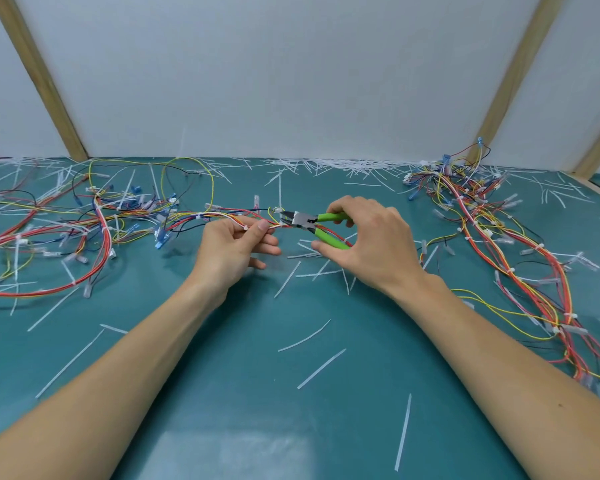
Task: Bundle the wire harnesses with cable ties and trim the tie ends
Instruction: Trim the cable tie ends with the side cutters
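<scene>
The left hand (236,247) pinches a wire harness (222,218) between thumb and forefinger, the red, yellow and white strands running out from the fingertips toward the left and onward to the right, past the thumb tip. Its other fingers (267,250) lie loosely extended beneath the wires. The right hand (368,244) grips green-handled cutters (312,225), fingers curled over the upper handle and the thumb pressed under the lower one; the handles stand partly spread. The cutter's blades point left, their tips just beside the left thumb tip, meeting the harness at a small white cable tie (277,210) that sits just above and beyond the left fingertips. Whether the blades touch the tie cannot be told. Under both hands lies a teal mat (222,375), strewn with trimmed white tie ends (321,368). A tangle of harnesses (84,223) spreads out beyond the left hand's knuckles, and a second heap (482,216) lies well apart beyond the right wrist.
</scene>
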